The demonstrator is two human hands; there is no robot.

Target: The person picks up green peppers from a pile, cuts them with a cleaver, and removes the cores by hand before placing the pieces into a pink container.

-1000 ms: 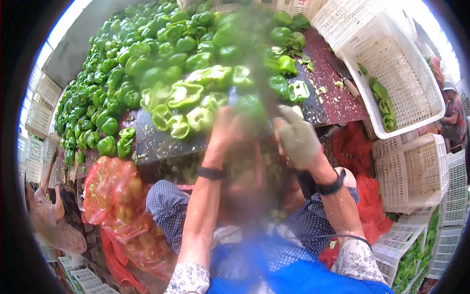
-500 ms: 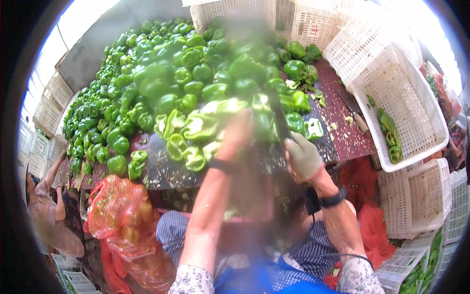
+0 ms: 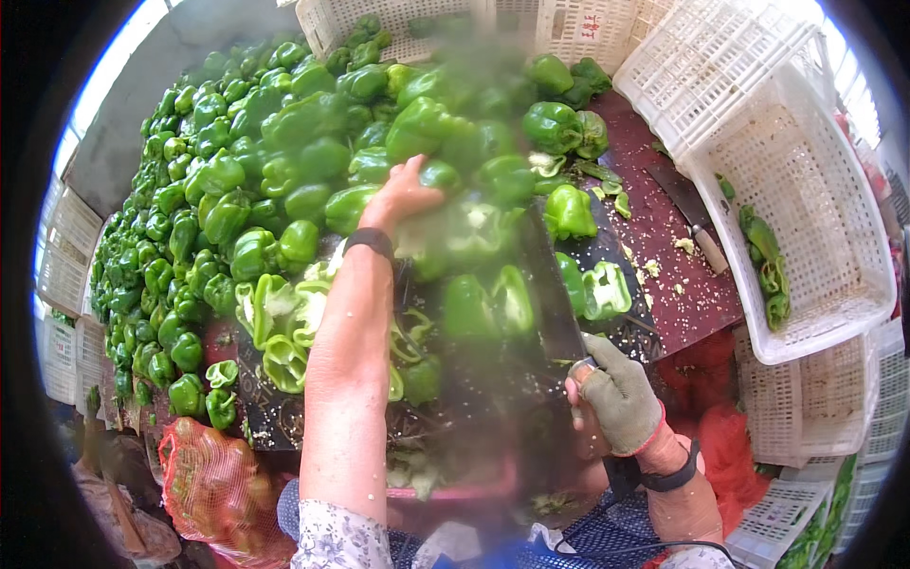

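My left hand [image 3: 406, 196] reaches over the heap of green bell peppers [image 3: 256, 133], its thumb and fingers apart against a green bell pepper [image 3: 439, 176]; I cannot tell whether it grips. In my gloved right hand [image 3: 616, 396] is a knife, its handle inside the fist and its dark blade [image 3: 561, 308] pointing up and away over the board. Halved peppers with pale insides, such as this half [image 3: 607, 290], lie near the blade. More cut peppers [image 3: 284, 365] sit left of my left forearm. A blurred smear hides the middle of the view.
A second knife [image 3: 687, 209] lies on the dark red tabletop [image 3: 692, 318] among scattered seeds. To the right, a white crate [image 3: 825, 256] holds a few pepper pieces. A red mesh bag [image 3: 213, 484] stands at the near left. More white crates [image 3: 417, 38] line the back.
My left hand has moved from the cut peppers up and left to the heap. My right hand, with the knife, has come lower and nearer. The view has shifted slightly.
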